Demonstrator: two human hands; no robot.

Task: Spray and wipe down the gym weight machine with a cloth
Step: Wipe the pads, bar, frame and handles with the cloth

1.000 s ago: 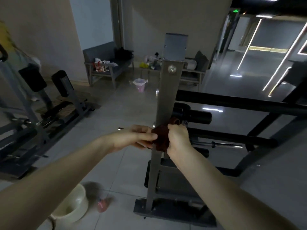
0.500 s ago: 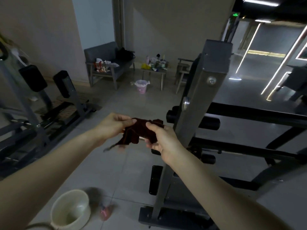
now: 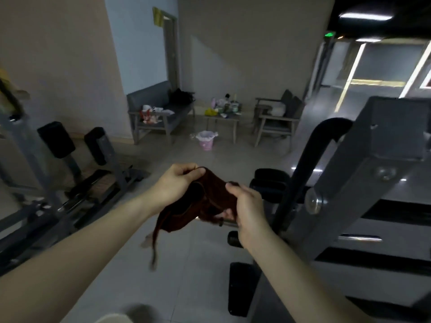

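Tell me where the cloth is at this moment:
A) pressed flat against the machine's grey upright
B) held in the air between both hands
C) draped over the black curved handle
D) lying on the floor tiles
B: the left hand and the right hand each grip an end of the dark red cloth, which sags between them above the floor, to the left of the grey upright.

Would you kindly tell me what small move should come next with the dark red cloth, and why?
Probably gather the crumpled dark red cloth into a flat pad in the right hand. The left hand grips it too, a loose end dangles, and it is off the grey metal machine upright.
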